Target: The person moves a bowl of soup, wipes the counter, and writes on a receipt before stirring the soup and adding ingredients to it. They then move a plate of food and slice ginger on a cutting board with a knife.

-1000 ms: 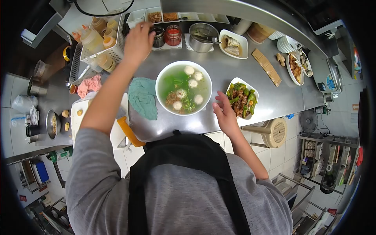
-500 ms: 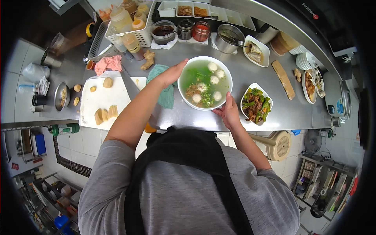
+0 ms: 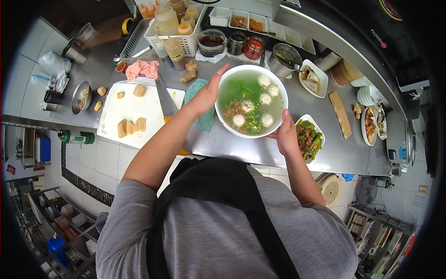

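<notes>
In the head view, the bowl [image 3: 285, 95] sits in front of the person, just above the middle, filled with greenish broth [image 3: 230, 93], pale balls [image 3: 265, 98] and chopped greens [image 3: 252, 117]. Both hands hold it. The left hand [image 3: 209, 93] lies along its side at 9 o'clock, fingers pointing up toward 10. The right hand [image 3: 286, 136] grips at 4 o'clock, thumb upright against the wall and fingers tucked under the rim. Whether the base touches the desk [image 3: 223, 144] I cannot tell.

Taking the bowl as the clock's centre, a dish [image 3: 322, 136] of meat and green vegetables stands at 4 o'clock, just beside the right hand. The pot [image 3: 286, 60] is at 1, the fish dish [image 3: 324, 88] at 2, and the cardboard [image 3: 340, 115] at 3. The red jar [image 3: 254, 49] stands at 12 and the sauce tub [image 3: 211, 43] at 11. Ginger [image 3: 189, 72] lies at 10. The green cloth [image 3: 205, 123] is at 8, partly behind the left hand. At 9, farther off, the board [image 3: 144, 111] carries pale cut pieces [image 3: 130, 127] and the knife [image 3: 165, 97], its handle partly hidden by the left forearm.
</notes>
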Demonstrator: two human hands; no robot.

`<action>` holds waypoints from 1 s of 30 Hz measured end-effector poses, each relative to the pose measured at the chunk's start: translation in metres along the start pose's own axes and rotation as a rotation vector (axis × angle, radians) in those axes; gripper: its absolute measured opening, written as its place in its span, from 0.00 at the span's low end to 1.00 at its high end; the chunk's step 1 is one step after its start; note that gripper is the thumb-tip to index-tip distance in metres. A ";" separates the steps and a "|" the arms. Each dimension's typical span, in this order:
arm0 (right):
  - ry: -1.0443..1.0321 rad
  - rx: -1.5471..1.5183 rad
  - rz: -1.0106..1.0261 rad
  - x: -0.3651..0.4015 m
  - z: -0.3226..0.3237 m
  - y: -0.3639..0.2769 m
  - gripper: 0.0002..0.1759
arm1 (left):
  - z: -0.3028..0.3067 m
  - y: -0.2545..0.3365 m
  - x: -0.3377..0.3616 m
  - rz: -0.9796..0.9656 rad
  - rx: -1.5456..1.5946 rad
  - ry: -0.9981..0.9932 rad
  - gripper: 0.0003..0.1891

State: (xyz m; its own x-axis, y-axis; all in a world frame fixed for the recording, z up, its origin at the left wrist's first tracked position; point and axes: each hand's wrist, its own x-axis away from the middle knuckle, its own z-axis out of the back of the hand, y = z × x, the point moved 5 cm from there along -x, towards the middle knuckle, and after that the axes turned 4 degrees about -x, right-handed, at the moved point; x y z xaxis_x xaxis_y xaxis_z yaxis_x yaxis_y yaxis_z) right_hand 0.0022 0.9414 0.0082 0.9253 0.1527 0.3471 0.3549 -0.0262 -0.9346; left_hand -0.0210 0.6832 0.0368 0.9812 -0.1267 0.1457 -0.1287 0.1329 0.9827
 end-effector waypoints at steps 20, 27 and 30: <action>-0.280 0.043 0.012 0.080 -0.248 -0.053 0.42 | 0.206 0.049 0.208 -0.158 -0.073 0.233 0.35; -0.521 0.015 -0.105 0.092 -0.394 -0.030 0.42 | 0.332 0.033 0.306 0.121 -0.198 0.395 0.36; -0.599 0.059 -0.133 0.107 -0.463 -0.031 0.42 | 0.376 0.025 0.348 0.112 -0.113 0.482 0.37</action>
State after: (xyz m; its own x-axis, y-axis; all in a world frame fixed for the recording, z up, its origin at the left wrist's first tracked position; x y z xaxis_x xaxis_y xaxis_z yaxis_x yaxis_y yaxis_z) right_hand 0.1516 0.5014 0.1108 0.6319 0.6795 0.3729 0.4386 0.0832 -0.8948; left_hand 0.2627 0.2725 0.1553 0.9207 0.3588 0.1536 -0.2464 0.2291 0.9417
